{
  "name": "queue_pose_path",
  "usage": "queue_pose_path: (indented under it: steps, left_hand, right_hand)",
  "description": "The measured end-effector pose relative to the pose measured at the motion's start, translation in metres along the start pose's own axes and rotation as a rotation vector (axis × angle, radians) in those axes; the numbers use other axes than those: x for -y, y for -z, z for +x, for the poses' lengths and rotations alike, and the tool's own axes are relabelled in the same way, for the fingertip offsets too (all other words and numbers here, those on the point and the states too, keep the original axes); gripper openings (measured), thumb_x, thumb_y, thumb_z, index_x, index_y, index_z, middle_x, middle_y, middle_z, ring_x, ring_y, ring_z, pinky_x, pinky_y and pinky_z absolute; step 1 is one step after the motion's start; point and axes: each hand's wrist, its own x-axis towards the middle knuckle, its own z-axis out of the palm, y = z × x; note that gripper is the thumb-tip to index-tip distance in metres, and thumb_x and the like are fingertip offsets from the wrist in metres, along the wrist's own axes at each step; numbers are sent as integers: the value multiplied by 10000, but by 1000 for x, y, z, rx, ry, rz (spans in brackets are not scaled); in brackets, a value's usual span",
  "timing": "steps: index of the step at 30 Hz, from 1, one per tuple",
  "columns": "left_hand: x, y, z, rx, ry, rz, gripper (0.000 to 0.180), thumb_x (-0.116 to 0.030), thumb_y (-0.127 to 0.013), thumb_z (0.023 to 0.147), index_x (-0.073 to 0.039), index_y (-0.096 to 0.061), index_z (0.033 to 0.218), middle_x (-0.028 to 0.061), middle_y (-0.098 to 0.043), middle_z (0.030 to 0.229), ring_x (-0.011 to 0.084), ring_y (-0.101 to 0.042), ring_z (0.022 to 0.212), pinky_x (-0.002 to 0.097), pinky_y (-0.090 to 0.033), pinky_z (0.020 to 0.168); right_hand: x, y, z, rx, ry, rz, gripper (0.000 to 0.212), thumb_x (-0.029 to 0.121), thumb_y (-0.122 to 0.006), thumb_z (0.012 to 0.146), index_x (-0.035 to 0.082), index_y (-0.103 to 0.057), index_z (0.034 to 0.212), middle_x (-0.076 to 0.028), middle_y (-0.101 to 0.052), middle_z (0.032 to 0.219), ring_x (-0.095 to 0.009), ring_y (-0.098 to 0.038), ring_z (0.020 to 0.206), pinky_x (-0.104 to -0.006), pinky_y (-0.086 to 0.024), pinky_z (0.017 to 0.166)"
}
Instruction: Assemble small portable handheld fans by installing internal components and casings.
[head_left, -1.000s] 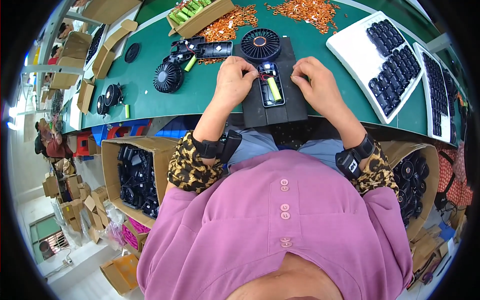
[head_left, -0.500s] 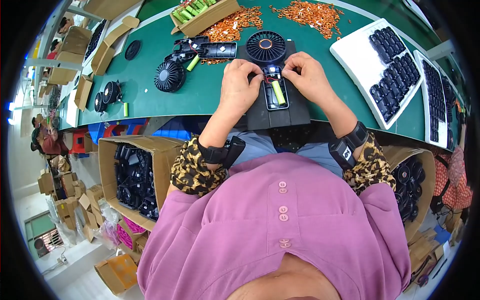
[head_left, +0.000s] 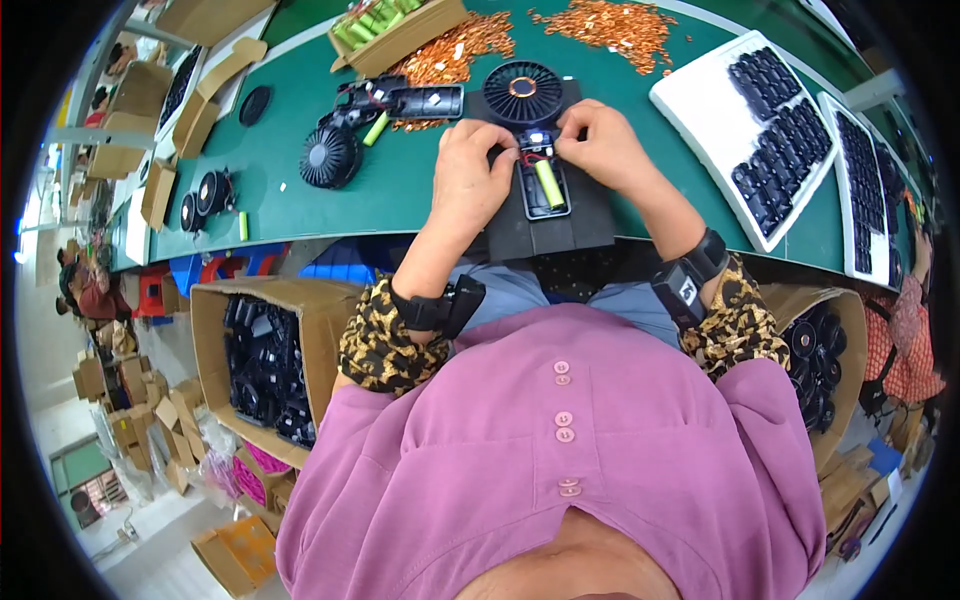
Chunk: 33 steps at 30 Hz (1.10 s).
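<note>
A black handheld fan [head_left: 523, 92] lies on a dark pad [head_left: 585, 222], its round grille at the far end. Its open handle [head_left: 532, 208] points toward me and shows red wires and a light-green cylindrical battery [head_left: 549, 184]. My left hand [head_left: 470, 172] pinches at the left edge of the handle near its top. Opposite it, my right hand [head_left: 603, 147] is closed with thumb and forefinger at the right edge, just below the grille. Whether either fingertip holds a wire is hidden. Between the fingertips a small bluish-white spot glows [head_left: 537, 137].
Left of the pad lie another opened fan [head_left: 331, 156] and a loose battery [head_left: 376, 129]. A cardboard box of batteries [head_left: 395, 35] stands behind, beside orange piles of small parts [head_left: 610, 35]. White trays of black parts [head_left: 705, 120] are at right. Cartons [head_left: 325, 310] flank my lap.
The view has shifted slightly, so everything sits a little further left and up. Both hands keep their places at the handle; the glow near the fingertips looks brighter.
</note>
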Motion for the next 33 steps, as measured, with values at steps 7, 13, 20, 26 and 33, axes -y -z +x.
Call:
queue_pose_path:
  steps: [7, 13, 20, 26, 33]
  left_hand:
    - [-19, 20, 18, 61, -4, -4, 170, -9, -624, 784, -29, -601, 951, 136, -565, 876, 289, -574, 831, 377, -473, 763]
    - [-102, -6, 131, 338, -382, 47, 191, -180, -632, 844, -3, -669, 906, 146, -669, 790, 260, -655, 719, 342, -506, 679]
    - [-137, -197, 253, 527, -500, 282, 202, -236, -671, 761, -79, -740, 870, 154, -694, 825, 310, -673, 771, 388, -531, 734]
    - [-162, -258, 252, 490, -354, 458, 209, -97, -591, 766, -45, -706, 933, 184, -683, 990, 355, -667, 933, 437, -538, 797]
    - [-154, -223, 249, 317, -441, 253, 176, -129, -632, 759, -38, -693, 897, 204, -676, 892, 376, -663, 856, 457, -538, 720]
  right_hand:
    - [-1, -3, -20, -204, 137, 174, 173, 58, -645, 811, 30, -566, 963, -117, -550, 982, -229, -594, 783, -328, -495, 721]
    - [-3, 47, -78, -275, 154, 134, 101, 97, -638, 846, 8, -591, 855, -122, -561, 712, -197, -554, 600, -314, -453, 591]
    - [-27, 105, -139, -285, 23, 220, 136, 132, -656, 844, 9, -611, 809, -136, -577, 640, -231, -562, 534, -317, -426, 512]
    - [-47, 129, -166, -378, -51, 231, 79, 70, -655, 832, -3, -626, 828, -92, -574, 638, -153, -551, 541, -275, -425, 513]
    - [-36, 134, -150, -725, 18, 134, 44, 47, -627, 864, 10, -635, 886, -36, -604, 723, -71, -543, 615, -227, -428, 554]
